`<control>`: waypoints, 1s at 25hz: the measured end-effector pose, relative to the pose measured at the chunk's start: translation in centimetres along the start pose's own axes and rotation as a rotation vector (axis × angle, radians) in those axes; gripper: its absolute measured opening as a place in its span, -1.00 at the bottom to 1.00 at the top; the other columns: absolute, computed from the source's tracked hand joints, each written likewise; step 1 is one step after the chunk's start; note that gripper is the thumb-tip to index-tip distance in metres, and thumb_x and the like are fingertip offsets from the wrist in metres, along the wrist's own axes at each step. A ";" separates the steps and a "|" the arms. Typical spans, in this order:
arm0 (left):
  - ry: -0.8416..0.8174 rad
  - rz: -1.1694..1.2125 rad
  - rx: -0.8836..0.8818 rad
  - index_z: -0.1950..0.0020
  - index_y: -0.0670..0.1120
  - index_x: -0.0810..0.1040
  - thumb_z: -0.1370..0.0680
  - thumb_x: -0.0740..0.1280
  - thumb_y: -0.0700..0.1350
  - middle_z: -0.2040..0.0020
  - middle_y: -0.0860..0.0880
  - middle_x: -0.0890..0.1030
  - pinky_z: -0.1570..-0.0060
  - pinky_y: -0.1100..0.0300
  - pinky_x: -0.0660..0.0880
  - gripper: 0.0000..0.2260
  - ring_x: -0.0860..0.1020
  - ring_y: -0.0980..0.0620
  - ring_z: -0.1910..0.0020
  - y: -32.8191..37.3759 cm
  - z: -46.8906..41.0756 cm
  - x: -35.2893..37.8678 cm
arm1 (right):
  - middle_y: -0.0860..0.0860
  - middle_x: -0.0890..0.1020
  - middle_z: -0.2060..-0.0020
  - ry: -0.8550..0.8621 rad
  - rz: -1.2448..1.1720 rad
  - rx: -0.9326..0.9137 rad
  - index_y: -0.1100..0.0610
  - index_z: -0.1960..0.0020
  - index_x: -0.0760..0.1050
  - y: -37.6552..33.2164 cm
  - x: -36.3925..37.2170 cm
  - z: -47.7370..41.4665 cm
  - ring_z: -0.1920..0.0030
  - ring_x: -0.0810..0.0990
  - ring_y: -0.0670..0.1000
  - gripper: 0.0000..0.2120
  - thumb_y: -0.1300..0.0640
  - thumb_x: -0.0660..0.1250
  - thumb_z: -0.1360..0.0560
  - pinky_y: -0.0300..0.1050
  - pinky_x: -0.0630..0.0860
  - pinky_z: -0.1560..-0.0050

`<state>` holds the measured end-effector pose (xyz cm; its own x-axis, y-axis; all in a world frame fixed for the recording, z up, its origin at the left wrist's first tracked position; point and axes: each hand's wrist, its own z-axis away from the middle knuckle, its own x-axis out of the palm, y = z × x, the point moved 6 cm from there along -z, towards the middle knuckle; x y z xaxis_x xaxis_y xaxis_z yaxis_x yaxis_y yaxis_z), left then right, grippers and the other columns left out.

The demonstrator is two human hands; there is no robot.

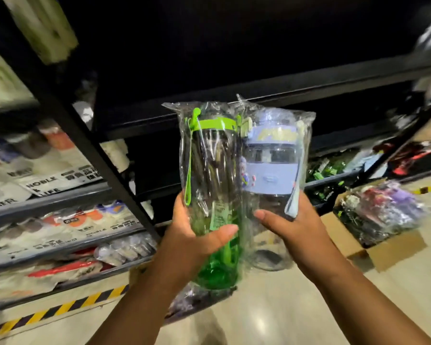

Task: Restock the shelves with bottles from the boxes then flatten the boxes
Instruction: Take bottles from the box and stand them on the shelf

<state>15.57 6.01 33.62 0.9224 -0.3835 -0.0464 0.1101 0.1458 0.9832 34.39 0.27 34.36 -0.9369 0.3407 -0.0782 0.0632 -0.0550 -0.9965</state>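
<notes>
our left hand (197,235) grips the green bottle (213,195), our right hand (291,225) the purple bottle (274,170), mid-frame; we should seat each upright on the dark shelf (259,95) above.

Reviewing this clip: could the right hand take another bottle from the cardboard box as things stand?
Probably not yet. The right hand grips the purple bottle. Nothing seems to block the way to the cardboard box at its right, but the hand is full.
</notes>
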 end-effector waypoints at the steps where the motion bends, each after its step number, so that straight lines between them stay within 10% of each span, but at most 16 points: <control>1: -0.007 0.024 0.048 -0.18 0.18 0.39 -0.34 0.62 -0.22 -0.04 0.28 0.67 0.14 0.47 0.51 -0.40 0.62 0.40 0.09 1.5 0.0 2.6 | -0.15 0.68 -0.08 0.009 0.005 -0.042 -0.01 -0.28 0.47 -1.4 -2.8 0.3 -0.09 0.65 -0.13 -0.43 0.06 0.51 -0.30 -0.25 0.56 -0.06; 6: -0.095 0.059 0.202 -0.28 0.14 0.41 -0.20 0.59 -0.05 -0.09 0.13 0.70 -0.05 0.18 0.60 -0.30 0.67 0.11 -0.08 9.1 0.2 14.5 | -0.12 0.67 -0.12 0.094 0.004 -0.215 0.01 -0.31 0.47 -7.7 -15.8 1.0 -0.12 0.64 -0.14 -0.34 -0.03 0.56 -0.24 -0.27 0.55 -0.06; 10: -0.136 0.060 0.357 -0.29 0.17 0.39 -0.20 0.60 -0.01 -0.09 0.24 0.67 0.03 0.35 0.57 -0.28 0.65 0.20 -0.09 16.5 -1.0 22.3 | -0.12 0.67 -0.08 0.126 0.002 -0.324 0.01 -0.31 0.44 -13.7 -24.6 0.1 -0.01 0.66 -0.21 -0.35 0.02 0.59 -0.28 -0.41 0.51 0.10; 25: -0.267 0.054 0.675 -0.47 0.17 0.29 -0.19 0.62 0.14 -0.23 0.16 0.63 -0.29 0.03 0.47 -0.09 0.61 0.16 -0.21 38.1 -18.1 35.7 | -0.06 0.68 -0.10 0.221 -0.008 -0.553 -0.01 -0.32 0.43 -30.7 -43.0 -16.4 -0.10 0.67 -0.04 -0.34 0.06 0.61 -0.29 -0.05 0.58 -0.10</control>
<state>59.40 14.36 66.27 0.7885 -0.6140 -0.0351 -0.2650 -0.3907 0.8816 78.37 2.66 67.78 -0.8482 0.5294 -0.0164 0.2821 0.4253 -0.8600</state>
